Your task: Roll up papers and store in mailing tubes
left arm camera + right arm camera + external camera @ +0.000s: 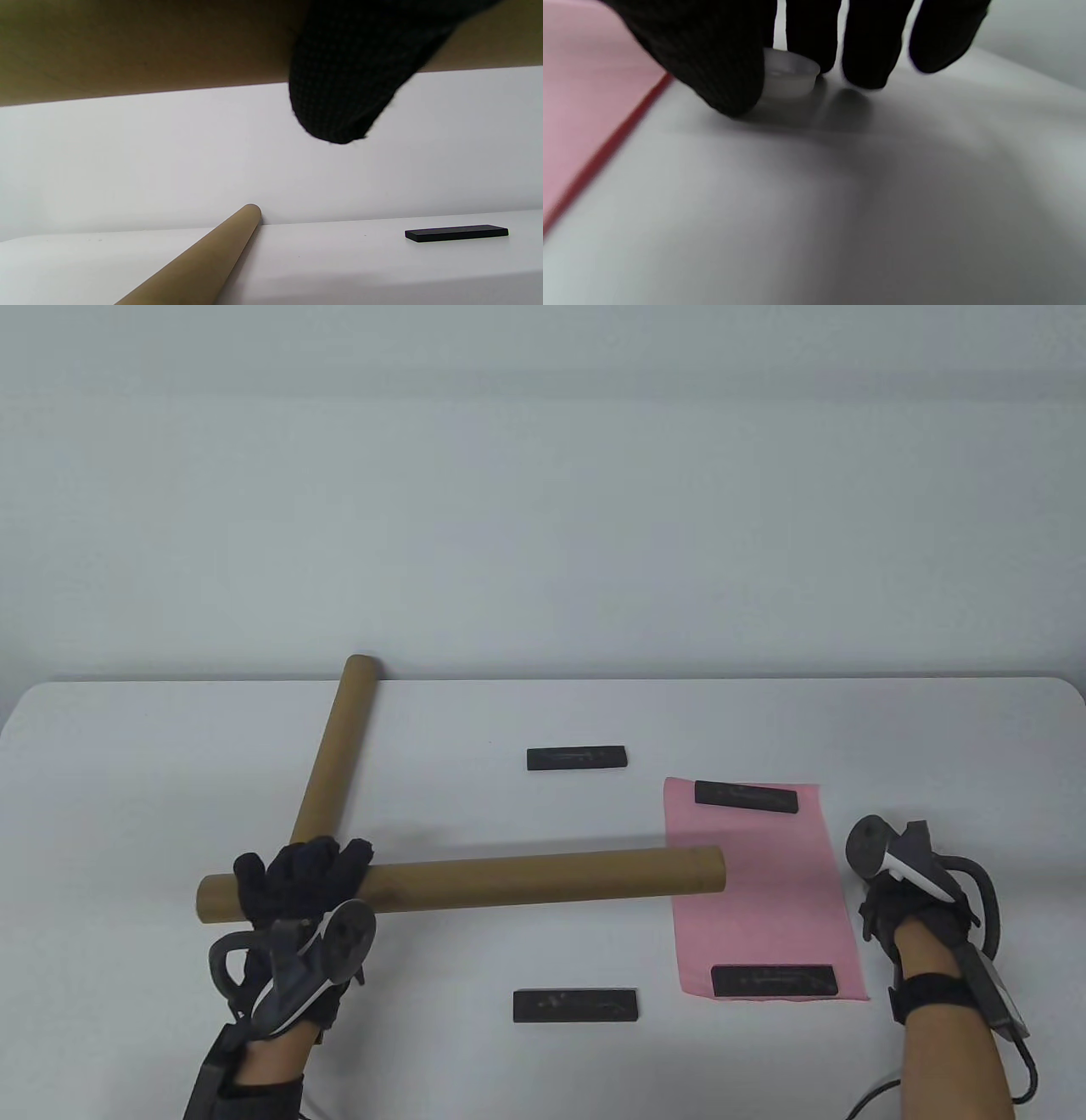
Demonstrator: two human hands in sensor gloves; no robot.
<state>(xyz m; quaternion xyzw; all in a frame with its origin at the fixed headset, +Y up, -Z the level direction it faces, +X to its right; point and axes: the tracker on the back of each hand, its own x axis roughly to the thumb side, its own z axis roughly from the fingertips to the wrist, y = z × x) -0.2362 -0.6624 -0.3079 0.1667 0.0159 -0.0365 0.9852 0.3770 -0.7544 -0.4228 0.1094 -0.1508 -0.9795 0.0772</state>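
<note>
A long brown mailing tube [526, 882] lies across the table front, its right end over the pink paper [764, 899]. My left hand [301, 872] grips this tube near its left end, fingers curled over it; the left wrist view shows the tube [127, 42] just above the camera with a gloved finger [339, 84] wrapped round it. A second tube [331, 751] lies diagonally behind. My right hand [887, 891] is right of the paper; in the right wrist view its thumb and fingers [865, 46] pinch a small white plastic cap [791, 78] on the table.
Two black bar weights [747, 796] [774, 981] hold the pink sheet flat at its far and near ends. Two more black bars [577, 757] [575, 1006] lie loose mid-table. The table's far edge meets a pale wall.
</note>
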